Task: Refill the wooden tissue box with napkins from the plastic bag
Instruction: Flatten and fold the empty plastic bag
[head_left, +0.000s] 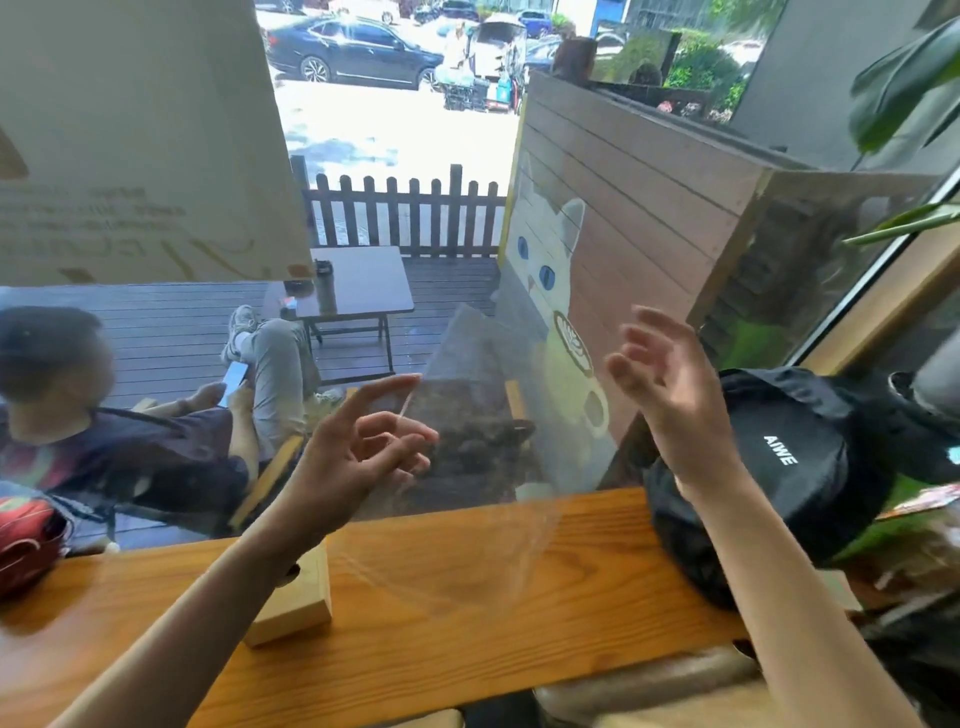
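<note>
The clear, crinkled plastic bag (467, 467) hangs in the air between both raised hands, above the orange-brown wooden desk (519, 639) and in front of the window. It looks see-through all the way down and I can make out no napkins inside it, so it is probably empty or close to it, though blur makes this uncertain. The left hand (358, 457) has its fingers loosely spread, the forefinger stretched out toward the bag's upper left edge; whether that grip truly pinches the film or only brushes it cannot be told. The right hand (660, 384) is open with fingers fanned, close to the bag's right edge, holding nothing that I can see.

The pale wooden tissue box (296, 597) stands on the desk at near left, partly under the left forearm; its opening and contents are hidden. A black fabric bag with white lettering (779, 467) lies on the desk at right.

To do this step well, I judge the person should take a firm pinch on the film with one hand, confirm nothing remains inside, then put the bag aside well apart from the box so loose plastic does not cover it.
</note>
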